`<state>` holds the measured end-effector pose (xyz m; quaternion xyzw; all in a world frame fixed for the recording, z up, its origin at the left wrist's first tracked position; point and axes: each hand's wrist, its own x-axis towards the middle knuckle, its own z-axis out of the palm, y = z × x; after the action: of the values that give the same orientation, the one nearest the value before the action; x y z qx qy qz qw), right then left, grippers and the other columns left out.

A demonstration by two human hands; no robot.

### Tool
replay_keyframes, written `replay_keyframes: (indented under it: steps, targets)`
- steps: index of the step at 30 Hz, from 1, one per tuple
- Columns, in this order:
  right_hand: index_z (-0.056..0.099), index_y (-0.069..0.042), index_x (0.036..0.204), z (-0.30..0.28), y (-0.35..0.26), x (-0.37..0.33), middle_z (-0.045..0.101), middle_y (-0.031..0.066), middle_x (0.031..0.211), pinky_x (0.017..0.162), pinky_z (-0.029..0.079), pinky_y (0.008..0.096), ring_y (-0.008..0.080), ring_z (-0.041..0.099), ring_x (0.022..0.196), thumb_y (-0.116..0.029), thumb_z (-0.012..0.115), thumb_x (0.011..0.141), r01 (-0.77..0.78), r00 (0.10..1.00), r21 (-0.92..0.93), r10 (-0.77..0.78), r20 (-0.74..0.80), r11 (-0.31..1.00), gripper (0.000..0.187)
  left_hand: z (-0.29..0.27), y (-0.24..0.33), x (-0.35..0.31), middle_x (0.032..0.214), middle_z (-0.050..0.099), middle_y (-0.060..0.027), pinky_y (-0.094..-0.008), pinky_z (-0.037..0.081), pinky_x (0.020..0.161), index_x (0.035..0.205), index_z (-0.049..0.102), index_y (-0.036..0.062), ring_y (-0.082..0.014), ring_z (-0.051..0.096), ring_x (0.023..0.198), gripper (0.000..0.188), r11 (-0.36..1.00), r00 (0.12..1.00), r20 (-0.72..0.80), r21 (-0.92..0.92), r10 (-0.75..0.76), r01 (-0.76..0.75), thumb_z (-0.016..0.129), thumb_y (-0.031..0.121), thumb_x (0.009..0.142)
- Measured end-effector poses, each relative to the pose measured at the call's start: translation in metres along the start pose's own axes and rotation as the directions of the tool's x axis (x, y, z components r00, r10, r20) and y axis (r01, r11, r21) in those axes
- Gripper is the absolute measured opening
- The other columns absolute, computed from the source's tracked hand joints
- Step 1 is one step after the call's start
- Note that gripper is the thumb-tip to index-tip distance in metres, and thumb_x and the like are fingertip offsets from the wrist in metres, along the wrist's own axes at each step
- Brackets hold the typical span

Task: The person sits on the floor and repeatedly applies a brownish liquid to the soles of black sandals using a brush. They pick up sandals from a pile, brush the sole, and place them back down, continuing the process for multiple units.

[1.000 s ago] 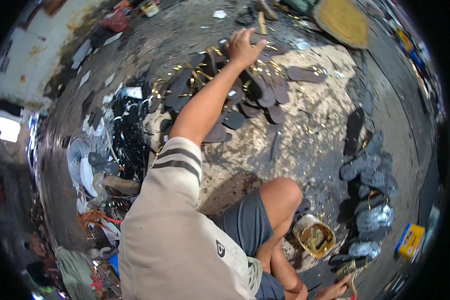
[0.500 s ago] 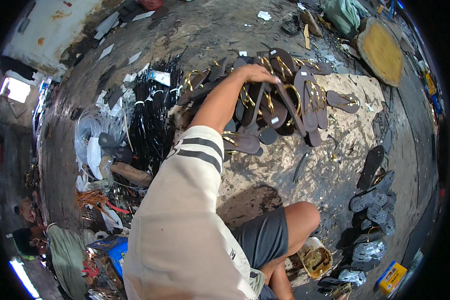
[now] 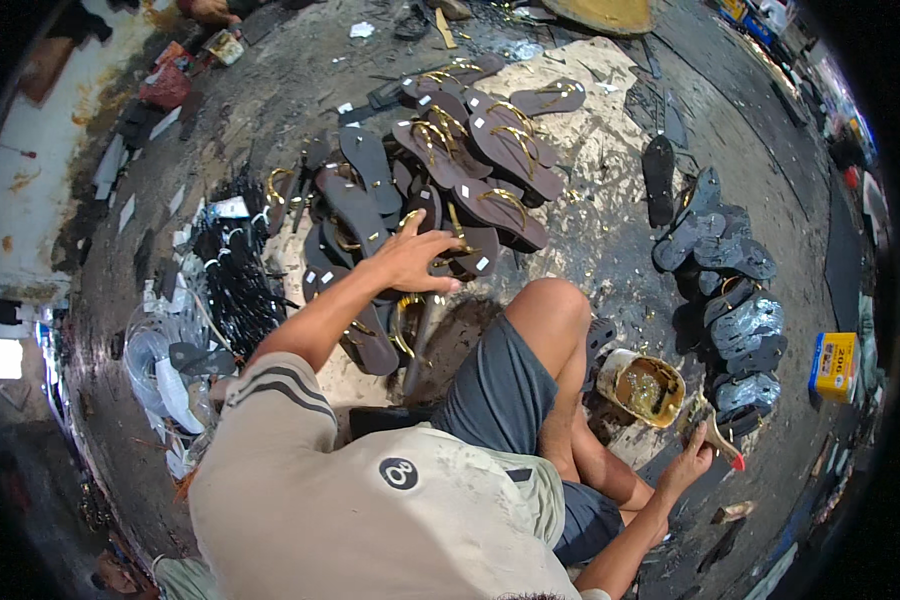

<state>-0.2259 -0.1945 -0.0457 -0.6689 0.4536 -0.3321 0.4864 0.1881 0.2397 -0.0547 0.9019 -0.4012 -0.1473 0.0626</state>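
Note:
My left hand (image 3: 418,258) is open over the near edge of a pile of brown flip-flops (image 3: 515,150) with gold straps, its fingers spread above a sandal (image 3: 478,250). Whether the fingertips touch it, I cannot tell. Off to the right, my right hand (image 3: 688,462) is closed around the wooden handle of a brush (image 3: 715,437) with a red tip. The bristle end points toward a round tub (image 3: 618,372) of brownish, gluey stuff just left of it. More sandals (image 3: 370,340) lie below my left wrist.
Left of the pile lie bundled black strips (image 3: 235,290) and coiled clear tubing (image 3: 148,360). Along the right run dark soles (image 3: 705,245) and wrapped silvery bundles (image 3: 750,325), with a yellow-blue box (image 3: 833,367) beyond. A scuffed board (image 3: 590,80) lies under the pile.
The view has swung rightward and down. My left hand has drawn back from the middle of the pile to its near edge. My right hand and the brush have come into view.

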Motion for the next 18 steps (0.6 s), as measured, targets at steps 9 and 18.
replay_keyframes:
  steps: [9,18]
  targets:
    - [0.062,0.011,0.109,-0.053,0.007,-0.009,0.066,0.0126,0.109,0.082,0.052,0.0359,0.0188,0.063,0.094,-0.034,0.06,0.1,-0.027,0.979,0.013,0.029,-0.201,1.0,0.046,-0.051,-0.091,-0.026,0.122,0.063,-0.0223,-0.0486,0.043,0.101,0.121,0.066,0.0034,-0.0375,0.06,0.114,0.075,0.601,0.4,-0.451,-0.541,-0.798,0.588,0.071,0.063,0.076]
    - [0.067,-0.001,0.115,0.004,0.004,0.026,0.07,0.0106,0.114,0.091,0.049,0.0327,0.0173,0.066,0.101,-0.025,0.073,0.09,0.017,0.921,-0.296,0.1,0.378,0.955,0.035,-0.05,0.009,-0.016,0.099,0.066,-0.0109,-0.0293,0.052,0.08,0.106,0.055,-0.0026,-0.0175,0.064,0.089,0.025,0.686,0.771,-0.472,-0.724,-0.428,-0.063,0.067,0.013,0.091]
